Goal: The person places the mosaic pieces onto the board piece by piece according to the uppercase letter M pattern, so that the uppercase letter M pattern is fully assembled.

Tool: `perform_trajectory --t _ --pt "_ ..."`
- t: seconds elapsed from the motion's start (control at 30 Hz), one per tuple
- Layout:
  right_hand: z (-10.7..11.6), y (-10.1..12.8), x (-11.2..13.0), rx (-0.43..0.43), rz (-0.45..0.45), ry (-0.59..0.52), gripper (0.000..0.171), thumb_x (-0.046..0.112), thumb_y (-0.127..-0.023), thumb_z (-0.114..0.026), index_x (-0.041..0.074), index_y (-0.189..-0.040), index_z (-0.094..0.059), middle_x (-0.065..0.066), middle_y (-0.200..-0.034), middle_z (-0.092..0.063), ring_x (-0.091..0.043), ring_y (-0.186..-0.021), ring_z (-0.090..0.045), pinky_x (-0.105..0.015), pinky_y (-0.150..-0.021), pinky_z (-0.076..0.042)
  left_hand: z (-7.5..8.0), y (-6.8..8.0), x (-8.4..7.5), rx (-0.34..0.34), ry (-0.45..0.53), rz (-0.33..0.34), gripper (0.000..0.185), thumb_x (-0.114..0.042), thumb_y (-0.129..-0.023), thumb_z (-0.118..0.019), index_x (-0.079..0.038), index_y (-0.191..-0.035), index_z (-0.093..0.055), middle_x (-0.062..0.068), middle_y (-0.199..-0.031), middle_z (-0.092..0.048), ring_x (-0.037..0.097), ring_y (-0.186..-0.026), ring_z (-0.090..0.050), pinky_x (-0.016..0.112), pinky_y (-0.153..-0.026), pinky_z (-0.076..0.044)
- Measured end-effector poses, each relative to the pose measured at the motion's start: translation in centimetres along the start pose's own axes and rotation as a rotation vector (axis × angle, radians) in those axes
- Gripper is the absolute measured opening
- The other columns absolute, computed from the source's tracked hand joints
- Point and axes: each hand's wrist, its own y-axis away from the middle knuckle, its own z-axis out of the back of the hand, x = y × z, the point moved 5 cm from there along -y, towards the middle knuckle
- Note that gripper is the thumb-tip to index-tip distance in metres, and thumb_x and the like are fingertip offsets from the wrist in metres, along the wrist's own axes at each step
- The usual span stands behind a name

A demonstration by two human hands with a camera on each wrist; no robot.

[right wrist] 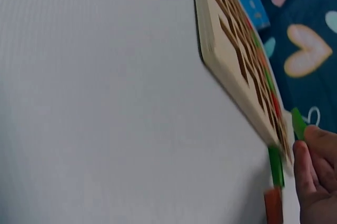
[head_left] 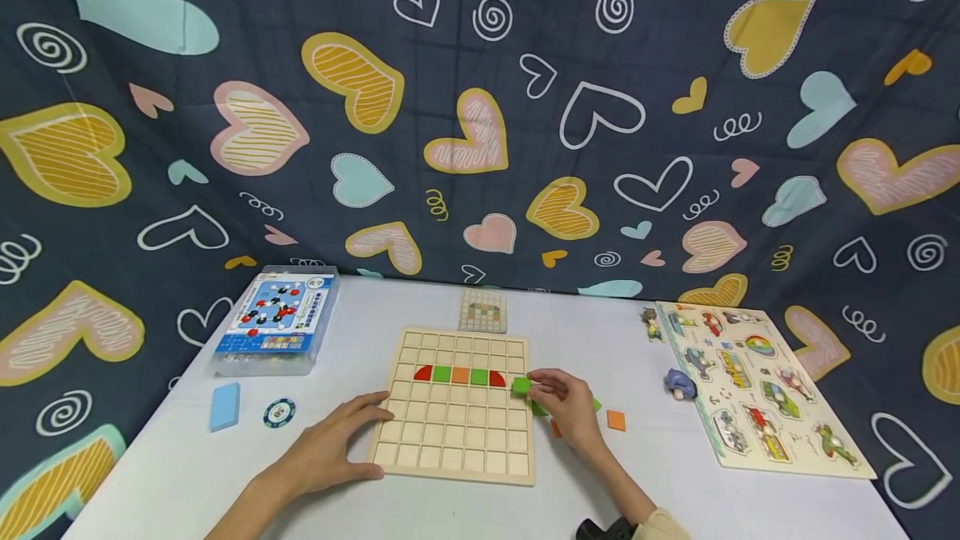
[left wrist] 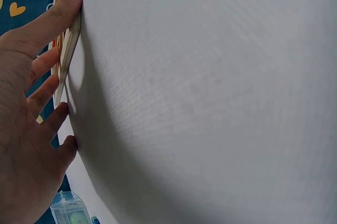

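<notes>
A wooden grid board (head_left: 453, 438) lies on the white table. One row of it holds a red rounded piece (head_left: 423, 373), a green square, an orange square (head_left: 460, 375), a green square and another red rounded piece (head_left: 497, 378). My left hand (head_left: 322, 448) rests at the board's left edge, fingers spread and thumb against the rim. Between thumb and fingertips, my right hand (head_left: 566, 407) pinches a green square tile (head_left: 521, 386) over the board's right edge, beside the row's red end. Loose green and orange tiles (head_left: 616, 421) lie around the right hand, partly hidden by it.
Behind the board lies a small pattern card (head_left: 483, 311). A clear box with a molecule picture (head_left: 277, 319), a blue block (head_left: 225, 407) and a round chip (head_left: 280, 413) are at left. An animal puzzle board (head_left: 757, 390) and two small figures, one purple (head_left: 679, 384), are at right.
</notes>
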Motion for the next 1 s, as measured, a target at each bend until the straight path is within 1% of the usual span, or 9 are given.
perform_trajectory --t 0.07,0.2,0.3,0.4,0.53,0.6,0.67,0.8,1.0 --pt "-0.7 0.0 0.0 0.011 0.014 -0.017 0.022 -0.011 -0.081 -0.068 -0.009 -0.103 -0.066 -0.024 -0.1 -0.068 -0.033 -0.089 -0.067 -0.022 -0.073 -0.056 0.0 0.0 0.0 -0.003 -0.003 -0.004 0.067 -0.057 -0.069 -0.076 -0.025 -0.124 -0.057 0.003 -0.147 -0.04 0.038 -0.132 -0.039 0.064 -0.087 -0.045" --pt "-2.2 -0.3 -1.0 0.037 0.052 -0.064 0.022 -0.009 -0.081 -0.069 -0.008 -0.103 -0.066 -0.023 -0.1 -0.068 -0.027 -0.086 -0.068 -0.022 -0.073 -0.056 0.0 -0.1 0.1 0.0 -0.005 0.002 0.067 -0.057 -0.068 -0.076 -0.025 -0.124 -0.057 0.003 -0.148 -0.04 0.038 -0.133 -0.038 0.066 -0.086 -0.044" --pt "-3.2 -0.4 -1.4 0.064 0.042 -0.112 0.023 -0.007 -0.081 -0.07 -0.008 -0.104 -0.067 -0.023 -0.1 -0.068 -0.027 -0.087 -0.068 -0.022 -0.073 -0.056 0.0 -0.2 0.1 0.005 -0.003 0.009 0.067 -0.057 -0.068 -0.077 -0.025 -0.125 -0.057 0.003 -0.148 -0.039 0.038 -0.134 -0.037 0.067 -0.087 -0.044" --pt "-4.2 -0.4 -0.9 0.094 0.016 -0.147 0.024 -0.008 -0.081 -0.069 -0.009 -0.105 -0.066 -0.025 -0.101 -0.068 -0.031 -0.09 -0.067 -0.021 -0.075 -0.056 0.0 -0.2 0.1 0.01 0.0 0.017 0.067 -0.056 -0.068 -0.077 -0.025 -0.125 -0.057 0.002 -0.149 -0.039 0.038 -0.134 -0.037 0.067 -0.087 -0.043" --pt "-5.6 0.1 1.8 0.132 0.021 -0.124 0.023 -0.011 -0.082 -0.066 -0.014 -0.105 -0.063 -0.03 -0.103 -0.065 -0.041 -0.093 -0.065 -0.024 -0.077 -0.056 0.0 -0.1 0.1 0.013 0.001 0.024 0.067 -0.056 -0.068 -0.077 -0.026 -0.125 -0.057 0.002 -0.149 -0.039 0.038 -0.134 -0.037 0.067 -0.087 -0.043" --pt "-6.6 0.1 2.5 0.142 0.029 -0.104 0.023 -0.012 -0.083 -0.065 -0.016 -0.105 -0.062 -0.031 -0.102 -0.065 -0.044 -0.092 -0.064 -0.026 -0.077 -0.057 0.1 -0.1 0.1 0.011 0.002 0.02 0.067 -0.055 -0.068 -0.078 -0.025 -0.125 -0.057 0.003 -0.148 -0.039 0.038 -0.134 -0.037 0.066 -0.088 -0.044" --pt "-7.7 -0.2 2.1 0.142 0.049 -0.093 0.022 -0.011 -0.083 -0.066 -0.015 -0.104 -0.063 -0.029 -0.101 -0.066 -0.042 -0.09 -0.065 -0.027 -0.075 -0.057 0.1 0.0 0.0 0.012 0.001 0.015 0.067 -0.055 -0.069 -0.078 -0.024 -0.125 -0.057 0.003 -0.148 -0.039 0.038 -0.134 -0.037 0.065 -0.089 -0.044" --pt "-9.8 -0.9 0.7 0.139 0.083 -0.074 0.022 -0.009 -0.081 -0.07 -0.011 -0.102 -0.065 -0.023 -0.097 -0.069 -0.034 -0.085 -0.068 -0.023 -0.07 -0.057 0.2 0.0 -0.1 0.02 0.008 0.013 0.067 -0.055 -0.069 -0.077 -0.024 -0.125 -0.057 0.004 -0.148 -0.039 0.039 -0.134 -0.037 0.065 -0.09 -0.043" --pt "-12.1 -1.0 1.4 0.139 0.129 -0.01 0.021 -0.011 -0.077 -0.071 -0.008 -0.098 -0.067 -0.018 -0.092 -0.07 -0.024 -0.08 -0.069 -0.019 -0.067 -0.056 0.1 0.0 0.0 0.027 0.016 0.022 0.067 -0.056 -0.069 -0.076 -0.025 -0.126 -0.057 0.004 -0.149 -0.038 0.039 -0.134 -0.036 0.066 -0.091 -0.042"
